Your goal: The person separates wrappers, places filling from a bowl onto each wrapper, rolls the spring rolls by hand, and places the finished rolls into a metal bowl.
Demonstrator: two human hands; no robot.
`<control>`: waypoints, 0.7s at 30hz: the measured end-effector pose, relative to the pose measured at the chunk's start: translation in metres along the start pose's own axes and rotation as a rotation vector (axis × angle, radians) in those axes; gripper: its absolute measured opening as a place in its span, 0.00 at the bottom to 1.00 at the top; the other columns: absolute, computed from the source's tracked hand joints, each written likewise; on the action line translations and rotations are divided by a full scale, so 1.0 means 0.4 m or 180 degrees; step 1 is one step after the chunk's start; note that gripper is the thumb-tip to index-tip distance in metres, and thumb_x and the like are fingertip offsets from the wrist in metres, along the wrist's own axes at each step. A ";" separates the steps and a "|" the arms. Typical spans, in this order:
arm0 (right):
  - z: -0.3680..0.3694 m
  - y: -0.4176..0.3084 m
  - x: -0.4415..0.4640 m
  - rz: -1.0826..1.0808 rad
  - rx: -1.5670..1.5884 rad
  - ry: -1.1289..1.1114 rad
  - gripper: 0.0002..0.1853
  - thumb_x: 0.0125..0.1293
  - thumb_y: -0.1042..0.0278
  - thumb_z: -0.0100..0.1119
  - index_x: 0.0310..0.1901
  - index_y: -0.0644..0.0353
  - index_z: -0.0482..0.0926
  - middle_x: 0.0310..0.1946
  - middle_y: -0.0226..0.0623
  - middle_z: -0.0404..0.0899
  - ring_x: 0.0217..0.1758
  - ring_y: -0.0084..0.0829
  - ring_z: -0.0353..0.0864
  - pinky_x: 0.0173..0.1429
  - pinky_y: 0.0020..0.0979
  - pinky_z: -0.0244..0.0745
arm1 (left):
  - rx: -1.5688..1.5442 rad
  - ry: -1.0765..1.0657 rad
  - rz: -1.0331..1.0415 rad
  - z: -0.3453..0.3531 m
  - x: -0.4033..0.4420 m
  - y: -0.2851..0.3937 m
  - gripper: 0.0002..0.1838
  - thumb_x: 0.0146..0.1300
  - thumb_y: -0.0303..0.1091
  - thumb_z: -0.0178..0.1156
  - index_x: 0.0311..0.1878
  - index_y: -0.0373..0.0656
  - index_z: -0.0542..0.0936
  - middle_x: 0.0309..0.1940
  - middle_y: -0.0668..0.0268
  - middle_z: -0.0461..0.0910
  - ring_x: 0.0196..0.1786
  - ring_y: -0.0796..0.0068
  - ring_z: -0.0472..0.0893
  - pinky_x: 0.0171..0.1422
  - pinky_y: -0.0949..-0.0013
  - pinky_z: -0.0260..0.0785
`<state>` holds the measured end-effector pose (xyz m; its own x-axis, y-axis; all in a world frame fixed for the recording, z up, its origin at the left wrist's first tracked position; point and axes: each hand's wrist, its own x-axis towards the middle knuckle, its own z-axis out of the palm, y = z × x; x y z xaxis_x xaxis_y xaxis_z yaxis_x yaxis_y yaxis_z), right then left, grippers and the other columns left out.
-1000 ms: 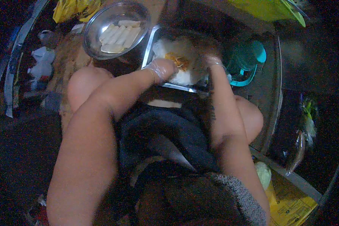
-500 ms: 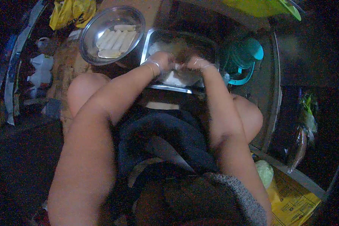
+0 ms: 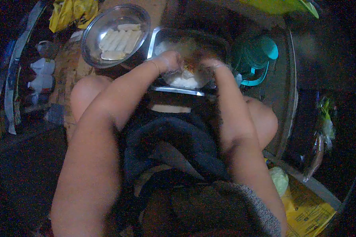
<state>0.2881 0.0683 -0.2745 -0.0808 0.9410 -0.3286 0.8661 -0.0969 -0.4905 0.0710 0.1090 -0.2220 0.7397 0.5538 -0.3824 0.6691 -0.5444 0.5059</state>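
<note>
- As both forearms reach up the frame between the knees, the left forearm (image 3: 128, 93) slants toward upper right and the right forearm (image 3: 234, 104) rises steeply, leaning slightly left; each hand ends over the tray (image 3: 178, 91), upper centre.
- Left hand (image 3: 168, 62): above the tray's left half, back of the hand upward, fingers pointing right toward the tray's middle; a clear film glints on it. Its fingers are bent at the filling's left edge; whether they grip anything cannot be told.
- Right hand (image 3: 211, 64): above the tray's right half, wrist turned inward, fingers pointing left toward the opposite hand, a gap between the two. The fingertips blur into shadow; whether they are closed cannot be told.
- Filling (image 3: 188, 70): an orange-brown patch at the tray's centre, between the hands, lying on the upper part of a white sheet (image 3: 184, 83).
- Bowl (image 3: 91, 49): upper left of the frame, just beside the tray, holding pale rolls (image 3: 120, 41), most in a slanted row, one across each end.
- Jug (image 3: 261, 49): teal, right of the tray, near the right hand.
- Yellow bag (image 3: 73, 15): upper left corner area, beyond the bowl.
- Cabbage (image 3: 279, 180): lower right, pale green, beside yellow plastic (image 3: 308, 213).
</note>
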 end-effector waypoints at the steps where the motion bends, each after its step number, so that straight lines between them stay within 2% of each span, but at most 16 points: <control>1: -0.014 0.008 0.007 0.0044 -0.0230 0.0152 0.29 0.52 0.63 0.64 0.58 0.55 0.72 0.60 0.40 0.69 0.62 0.39 0.68 0.66 0.37 0.62 | 0.0053 0.0225 -0.0001 -0.017 -0.010 0.013 0.18 0.55 0.47 0.58 0.41 0.43 0.80 0.40 0.52 0.80 0.43 0.51 0.78 0.52 0.57 0.70; 2: -0.023 0.015 0.010 0.0089 -0.0461 0.0302 0.28 0.53 0.63 0.63 0.58 0.54 0.72 0.60 0.40 0.69 0.63 0.40 0.67 0.66 0.37 0.62 | 0.0105 0.0449 -0.0001 -0.034 -0.021 0.026 0.18 0.55 0.47 0.58 0.41 0.43 0.80 0.40 0.52 0.79 0.44 0.51 0.78 0.52 0.56 0.70; 4: -0.052 -0.016 -0.012 0.0185 0.0107 0.0503 0.27 0.55 0.62 0.62 0.58 0.55 0.72 0.61 0.40 0.68 0.64 0.39 0.66 0.66 0.37 0.61 | 0.0302 0.0879 0.0024 -0.036 -0.024 0.026 0.19 0.54 0.47 0.58 0.42 0.42 0.80 0.41 0.52 0.79 0.44 0.51 0.78 0.53 0.56 0.69; 6: -0.033 0.005 -0.002 0.0156 0.0037 0.0630 0.27 0.56 0.61 0.62 0.58 0.55 0.71 0.61 0.41 0.67 0.65 0.40 0.65 0.67 0.37 0.61 | 0.0585 0.1298 0.0074 -0.021 -0.011 0.013 0.20 0.54 0.47 0.59 0.42 0.42 0.80 0.42 0.52 0.79 0.45 0.51 0.79 0.54 0.56 0.69; 8: 0.062 0.120 0.071 0.0000 -0.0673 0.0679 0.28 0.56 0.61 0.61 0.59 0.55 0.70 0.62 0.42 0.67 0.65 0.40 0.64 0.67 0.36 0.60 | 0.1210 0.0781 0.0033 0.008 0.013 0.009 0.18 0.56 0.43 0.57 0.44 0.41 0.79 0.42 0.51 0.79 0.47 0.52 0.78 0.55 0.55 0.69; 9: 0.049 0.074 0.042 0.0062 -0.0456 0.0436 0.28 0.56 0.60 0.61 0.60 0.56 0.70 0.62 0.42 0.67 0.65 0.40 0.64 0.68 0.36 0.59 | 0.1519 0.0518 0.0012 0.018 0.021 0.010 0.17 0.57 0.42 0.56 0.44 0.40 0.79 0.43 0.51 0.79 0.48 0.52 0.78 0.55 0.54 0.69; 11: 0.002 -0.080 -0.047 0.0186 -0.0021 -0.0048 0.29 0.56 0.60 0.61 0.60 0.57 0.69 0.62 0.42 0.66 0.65 0.40 0.64 0.68 0.36 0.58 | 0.1438 0.0261 0.0056 0.026 0.012 0.025 0.15 0.59 0.38 0.52 0.45 0.41 0.79 0.44 0.52 0.79 0.48 0.53 0.78 0.55 0.53 0.69; 13: 0.004 -0.051 -0.031 0.0068 -0.0042 -0.0080 0.30 0.56 0.59 0.61 0.60 0.57 0.69 0.62 0.42 0.66 0.65 0.41 0.65 0.68 0.37 0.58 | 0.1336 0.0100 0.0041 0.016 -0.006 0.046 0.14 0.60 0.35 0.50 0.46 0.42 0.79 0.45 0.53 0.79 0.49 0.54 0.78 0.54 0.53 0.69; 15: 0.004 -0.014 -0.014 0.0156 -0.0142 0.0196 0.29 0.56 0.59 0.61 0.60 0.56 0.69 0.61 0.43 0.67 0.64 0.41 0.65 0.67 0.37 0.59 | 0.1212 0.0035 -0.0031 -0.014 -0.028 0.064 0.14 0.61 0.33 0.49 0.46 0.43 0.79 0.46 0.53 0.78 0.50 0.54 0.78 0.54 0.53 0.69; 18: -0.009 0.016 -0.009 0.0362 -0.0310 0.0538 0.28 0.56 0.59 0.61 0.59 0.56 0.70 0.60 0.43 0.68 0.63 0.41 0.66 0.66 0.38 0.60 | 0.1597 0.0047 -0.0047 -0.051 -0.063 0.073 0.14 0.59 0.35 0.52 0.46 0.43 0.79 0.45 0.54 0.78 0.50 0.54 0.77 0.53 0.55 0.70; 21: 0.010 0.009 -0.035 0.0580 -0.0443 0.0542 0.27 0.56 0.58 0.61 0.58 0.56 0.70 0.59 0.44 0.68 0.62 0.42 0.67 0.65 0.39 0.61 | 0.1498 0.0947 0.0394 -0.027 -0.082 0.026 0.13 0.57 0.35 0.54 0.44 0.43 0.79 0.44 0.56 0.78 0.50 0.55 0.77 0.52 0.57 0.70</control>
<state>0.2904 0.0535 -0.2752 0.1562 0.9542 -0.2550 0.9191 -0.2350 -0.3163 0.0530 0.0919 -0.1957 0.8080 0.5846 -0.0735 0.5892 -0.8008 0.1081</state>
